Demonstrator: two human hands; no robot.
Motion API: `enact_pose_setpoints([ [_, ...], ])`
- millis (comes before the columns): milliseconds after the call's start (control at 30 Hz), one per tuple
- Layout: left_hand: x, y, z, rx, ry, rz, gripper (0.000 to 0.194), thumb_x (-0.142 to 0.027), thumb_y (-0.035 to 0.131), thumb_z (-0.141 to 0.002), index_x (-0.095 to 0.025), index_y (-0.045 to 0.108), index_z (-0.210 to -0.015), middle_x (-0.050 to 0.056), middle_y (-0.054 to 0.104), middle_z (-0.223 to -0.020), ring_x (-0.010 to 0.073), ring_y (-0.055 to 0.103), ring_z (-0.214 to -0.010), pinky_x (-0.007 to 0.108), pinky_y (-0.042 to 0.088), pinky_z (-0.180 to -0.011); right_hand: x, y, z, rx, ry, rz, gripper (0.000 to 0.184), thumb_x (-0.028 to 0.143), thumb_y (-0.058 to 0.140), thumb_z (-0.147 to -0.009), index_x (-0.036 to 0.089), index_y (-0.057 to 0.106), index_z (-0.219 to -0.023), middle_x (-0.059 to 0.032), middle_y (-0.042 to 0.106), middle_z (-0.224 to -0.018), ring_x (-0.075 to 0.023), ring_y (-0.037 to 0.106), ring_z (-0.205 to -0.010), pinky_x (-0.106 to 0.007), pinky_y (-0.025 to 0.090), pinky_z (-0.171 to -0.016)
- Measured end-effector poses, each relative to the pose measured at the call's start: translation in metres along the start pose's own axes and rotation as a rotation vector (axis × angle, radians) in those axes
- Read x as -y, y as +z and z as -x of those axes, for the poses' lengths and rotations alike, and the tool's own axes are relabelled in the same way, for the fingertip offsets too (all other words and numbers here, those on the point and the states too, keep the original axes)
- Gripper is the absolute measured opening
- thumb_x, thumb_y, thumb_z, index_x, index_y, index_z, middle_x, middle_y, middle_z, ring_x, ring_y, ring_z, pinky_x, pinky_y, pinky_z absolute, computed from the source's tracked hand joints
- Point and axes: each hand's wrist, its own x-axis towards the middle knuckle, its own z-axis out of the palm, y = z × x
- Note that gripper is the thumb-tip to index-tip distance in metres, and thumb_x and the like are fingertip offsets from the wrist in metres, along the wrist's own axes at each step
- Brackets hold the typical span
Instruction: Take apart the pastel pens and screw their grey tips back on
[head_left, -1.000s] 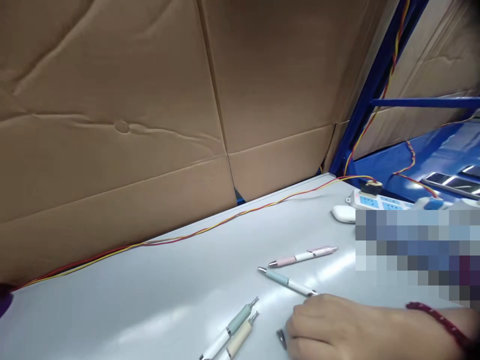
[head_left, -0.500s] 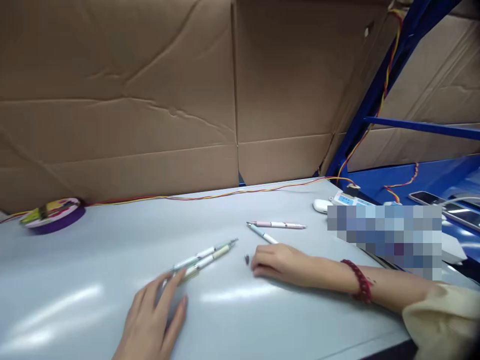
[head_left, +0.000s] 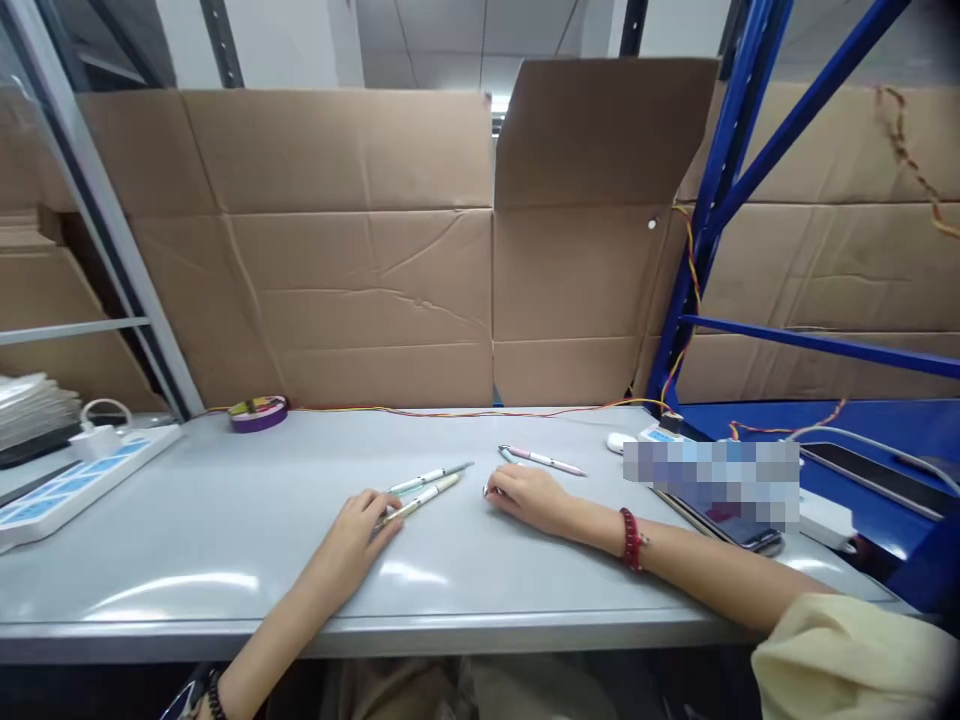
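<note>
My left hand point(head_left: 356, 545) has its thumb and fingers closed round the near end of a pale yellow and white pen point(head_left: 424, 498). A light green and white pen point(head_left: 429, 478) lies along that pen's far side, its near end by my fingertips. My right hand point(head_left: 531, 497) rests on the table with fingers curled together. A small dark, shiny piece point(head_left: 486, 491) shows at its fingertips, too small to name. Just beyond this hand lies a pink and white pen point(head_left: 544, 459). A light blue pen point(head_left: 509, 456) is mostly hidden behind the right hand.
On the grey table point(head_left: 247, 520), a purple tape roll point(head_left: 259, 414) sits at the back left. Power strips stand at the left point(head_left: 90, 485) and back right. A phone point(head_left: 739, 535) lies near my right forearm. Cardboard point(head_left: 360, 280) walls the back; a blue frame point(head_left: 701, 230) rises at right.
The view has tilted up and widened. My left fingers, spread over the pens before, now close on the yellow one. The small dark piece, apart from my right hand before, is now at its fingertips.
</note>
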Motion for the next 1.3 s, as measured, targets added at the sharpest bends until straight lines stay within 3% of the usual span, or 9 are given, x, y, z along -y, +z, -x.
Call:
enact_pose_setpoints([
  [333,0.005,0.002,0.0,-0.016,0.011,-0.025,0.032,-0.042,0.038,-0.089,-0.021,0.054,-0.108,0.007,0.06,-0.102,0.0245,0.055,-0.1,0.039,0.045,-0.085,-0.001,0.002,-0.003,0.021,-0.007,0.027,0.016,0.021,0.042,-0.091,0.017,0.057,-0.094,-0.0059,0.062,-0.093,-0.0159,0.058,-0.081,-0.025,0.041,-0.068],
  [500,-0.003,-0.008,0.001,-0.195,0.082,-0.079,0.03,-0.039,0.036,-0.092,-0.023,0.052,-0.111,0.006,0.057,-0.111,0.0236,0.052,-0.108,0.038,0.044,-0.091,-0.003,0.001,-0.002,0.009,-0.008,0.053,0.018,0.017,0.041,-0.089,0.016,0.056,-0.098,-0.0074,0.061,-0.094,-0.0164,0.058,-0.082,-0.026,0.042,-0.069],
  [667,0.006,-0.029,0.03,-0.352,0.229,-0.211,0.03,-0.04,0.042,-0.088,-0.026,0.052,-0.113,0.006,0.054,-0.113,0.0256,0.05,-0.109,0.039,0.043,-0.092,-0.005,-0.007,0.0,0.001,-0.006,0.047,0.019,0.019,0.043,-0.088,0.015,0.054,-0.103,-0.0078,0.062,-0.094,-0.018,0.058,-0.082,-0.027,0.043,-0.069],
  [800,0.014,-0.037,0.053,-0.273,0.184,-0.254,0.028,-0.041,0.041,-0.089,-0.029,0.052,-0.111,0.004,0.052,-0.114,0.0246,0.05,-0.108,0.035,0.047,-0.084,-0.007,-0.008,0.001,-0.006,0.026,0.04,0.024,0.022,0.045,-0.087,0.014,0.052,-0.108,-0.0101,0.062,-0.097,-0.0203,0.059,-0.085,-0.029,0.044,-0.07],
  [900,0.009,-0.033,0.05,-0.228,0.211,-0.259,0.028,-0.041,0.041,-0.088,-0.028,0.052,-0.111,0.005,0.051,-0.114,0.0247,0.05,-0.107,0.036,0.045,-0.087,-0.008,-0.007,0.001,-0.005,0.02,0.044,0.026,0.023,0.047,-0.085,0.014,0.051,-0.109,-0.0102,0.061,-0.098,-0.0212,0.058,-0.086,-0.03,0.044,-0.069],
  [1067,-0.019,-0.017,0.009,-0.032,0.217,-0.294,0.032,-0.038,0.038,-0.09,-0.026,0.051,-0.117,0.007,0.052,-0.117,0.0242,0.052,-0.104,0.036,0.045,-0.085,-0.01,-0.002,-0.001,-0.005,-0.003,0.059,0.016,0.021,0.045,-0.087,0.015,0.055,-0.099,-0.0079,0.06,-0.092,-0.0186,0.057,-0.081,-0.029,0.044,-0.068],
  [1200,-0.038,-0.004,-0.033,0.152,0.22,-0.359,0.031,-0.038,0.039,-0.09,-0.023,0.053,-0.114,0.007,0.057,-0.101,0.0239,0.056,-0.089,0.035,0.046,-0.074,-0.015,0.001,-0.001,0.008,0.038,0.023,0.013,0.019,0.044,-0.089,0.017,0.057,-0.088,-0.0062,0.06,-0.086,-0.0169,0.056,-0.075,-0.027,0.042,-0.063],
  [1300,-0.042,0.007,-0.053,0.156,0.247,-0.371,0.031,-0.044,0.038,-0.09,-0.021,0.055,-0.101,0.007,0.055,-0.092,0.0224,0.055,-0.082,0.033,0.045,-0.07,-0.016,-0.002,-0.001,-0.025,0.078,-0.073,0.01,0.016,0.045,-0.087,0.018,0.055,-0.084,-0.0056,0.059,-0.084,-0.017,0.054,-0.075,-0.028,0.041,-0.064],
])
